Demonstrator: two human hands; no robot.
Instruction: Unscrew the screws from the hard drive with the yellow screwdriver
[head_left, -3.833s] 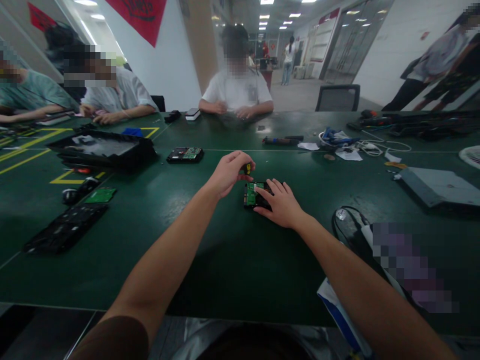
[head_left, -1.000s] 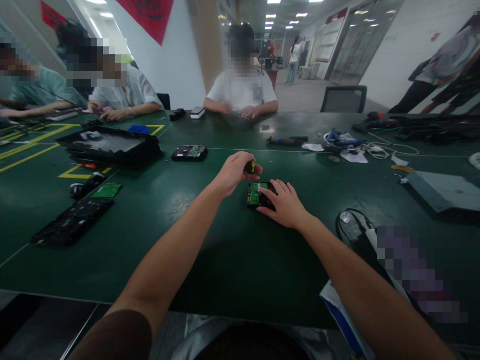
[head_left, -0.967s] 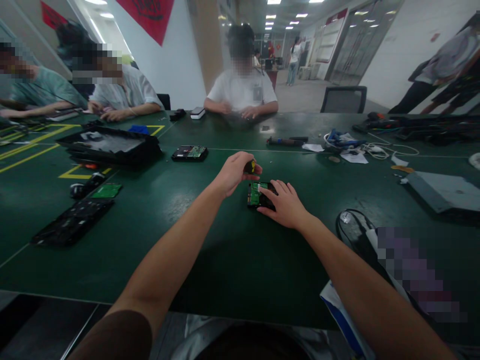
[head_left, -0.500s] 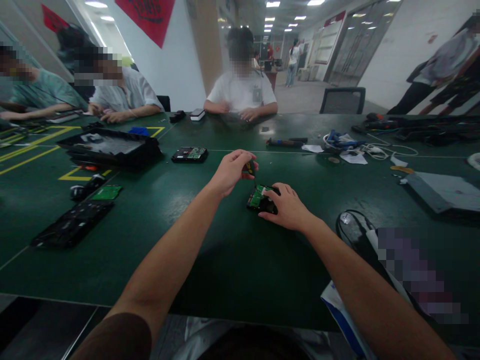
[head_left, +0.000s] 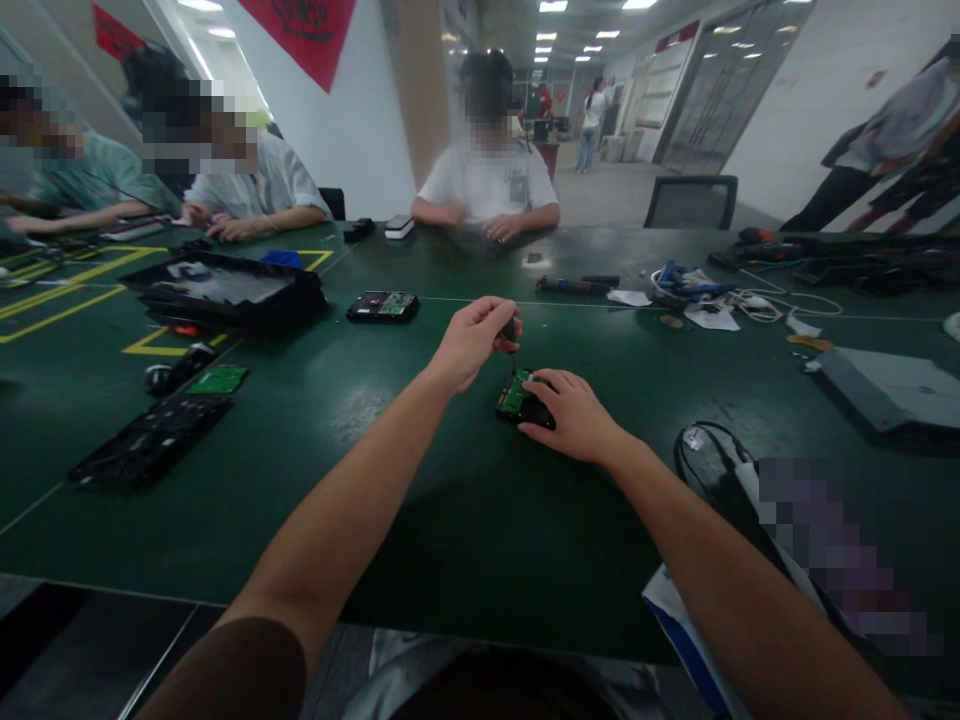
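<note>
A small black hard drive with a green circuit board facing up [head_left: 517, 396] lies flat on the dark green table [head_left: 465, 500], well nearer the wearer than the second black-and-green drive [head_left: 382, 305] lying farther off to the left. The right hand [head_left: 571, 415] rests on its right side, fingers loosely spread and pressing down. The left hand [head_left: 471, 340], just above and left of the drive, is closed around a short dark-handled screwdriver [head_left: 511, 338] whose tip points down at the board.
</note>
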